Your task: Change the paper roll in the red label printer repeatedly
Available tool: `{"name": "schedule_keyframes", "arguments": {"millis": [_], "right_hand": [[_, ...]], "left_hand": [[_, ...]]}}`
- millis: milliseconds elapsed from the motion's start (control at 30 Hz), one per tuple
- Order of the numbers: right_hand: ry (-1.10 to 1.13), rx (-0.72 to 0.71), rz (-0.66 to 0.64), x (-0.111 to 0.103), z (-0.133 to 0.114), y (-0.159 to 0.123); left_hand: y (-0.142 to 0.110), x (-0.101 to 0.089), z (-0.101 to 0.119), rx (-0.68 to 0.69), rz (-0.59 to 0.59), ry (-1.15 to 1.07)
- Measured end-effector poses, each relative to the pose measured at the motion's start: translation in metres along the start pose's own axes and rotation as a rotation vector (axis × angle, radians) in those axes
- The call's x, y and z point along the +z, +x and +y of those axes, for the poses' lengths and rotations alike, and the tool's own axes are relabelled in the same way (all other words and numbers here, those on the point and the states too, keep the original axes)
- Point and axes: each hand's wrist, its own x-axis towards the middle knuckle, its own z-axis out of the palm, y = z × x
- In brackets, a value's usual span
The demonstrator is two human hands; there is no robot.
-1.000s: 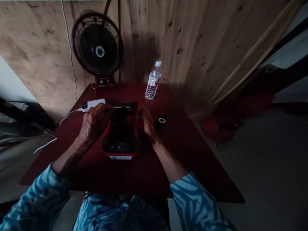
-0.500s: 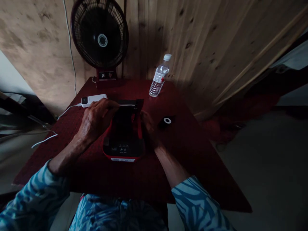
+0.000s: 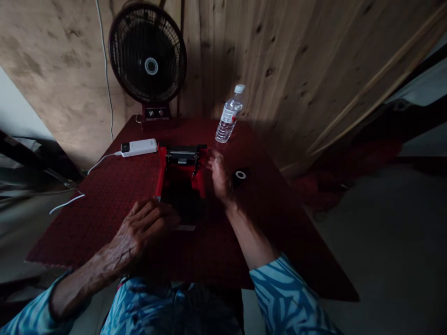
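On the table before me stands a small red-and-black machine (image 3: 161, 179), like a desktop printer, with red side rails and a bar with a roller across its far end. My left hand (image 3: 150, 223) is curled over its near left corner, fingers bunched and bent across the dark front panel. The thumb is hidden, and so is most of that panel. At the far right corner of the machine is my right hand (image 3: 220, 174), its fingers apart and slightly blurred. It holds nothing that I can see. Shadow hides the inside of the machine.
A white power bank-like device (image 3: 139, 147) with a cable lies at the left. A fan (image 3: 151, 65) stands against the wooden wall. A water bottle (image 3: 228, 116) is at the back, and a dark object with a white ring (image 3: 240, 175) lies right of my right hand.
My left hand has come from the machine's far end to its near left corner, uncovering the far bar and left rail. My right hand has lifted slightly and its fingers have spread.
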Motion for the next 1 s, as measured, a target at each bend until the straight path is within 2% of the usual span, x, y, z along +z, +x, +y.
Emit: {"name": "schedule_keyframes", "arguments": {"millis": [200, 333, 467, 533, 667, 733, 833, 1000], "right_hand": [[-0.008, -0.082, 0.034, -0.001, -0.018, -0.003], [-0.092, -0.205, -0.026, -0.007, -0.036, -0.027], [-0.168, -0.237, -0.079, -0.009, -0.047, -0.055], [-0.185, -0.260, -0.063, -0.007, -0.047, -0.061], [-0.168, -0.308, -0.025, -0.003, -0.040, -0.062], [-0.161, -0.320, -0.022, -0.002, -0.038, -0.062], [-0.139, -0.325, -0.029, -0.003, -0.036, -0.064], [-0.185, -0.304, -0.051, -0.007, -0.036, -0.069]], "left_hand": [[-0.004, 0.002, 0.000, -0.006, 0.000, 0.024], [-0.005, 0.003, 0.001, -0.010, -0.001, 0.021], [-0.005, 0.003, 0.000, 0.000, 0.035, 0.004], [-0.004, 0.000, -0.005, -0.017, 0.089, -0.021], [-0.001, -0.004, -0.022, -0.181, 0.248, 0.031], [-0.001, -0.003, -0.030, -0.235, 0.203, 0.052], [-0.004, 0.003, -0.039, -0.228, 0.129, 0.053], [-0.011, 0.011, -0.047, -0.188, 0.157, 0.045]]}}
